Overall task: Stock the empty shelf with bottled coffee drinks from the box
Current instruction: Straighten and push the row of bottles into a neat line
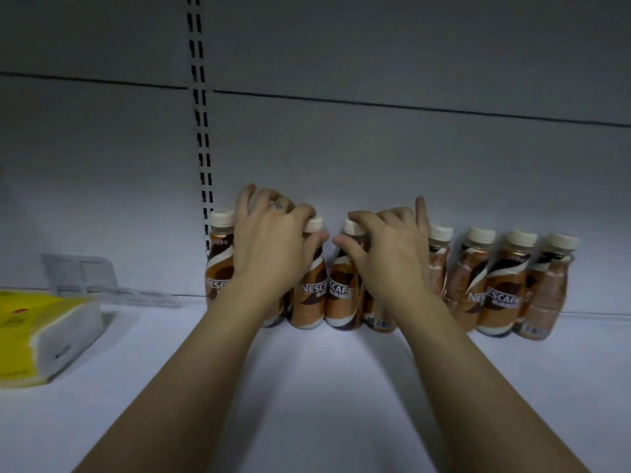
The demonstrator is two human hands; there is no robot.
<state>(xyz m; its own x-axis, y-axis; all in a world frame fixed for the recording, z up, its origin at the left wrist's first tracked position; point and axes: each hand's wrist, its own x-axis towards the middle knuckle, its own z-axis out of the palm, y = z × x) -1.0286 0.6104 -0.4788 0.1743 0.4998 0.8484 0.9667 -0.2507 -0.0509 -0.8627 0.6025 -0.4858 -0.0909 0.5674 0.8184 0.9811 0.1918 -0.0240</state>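
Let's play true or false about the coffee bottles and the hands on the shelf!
1. The bottles stand in a row at the back of the shelf. True.
2. One hand hangs free. False: the left hand and the right hand each grip bottles.
3. A yellow pack lies left of the bottles. True.
4. Every lid is red. False: the caps are cream-white.

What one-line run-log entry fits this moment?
step: stocking | left hand: grips brown bottle | right hand: grips neighbouring bottle | bottles: standing row at shelf back | aside: yellow tissue pack
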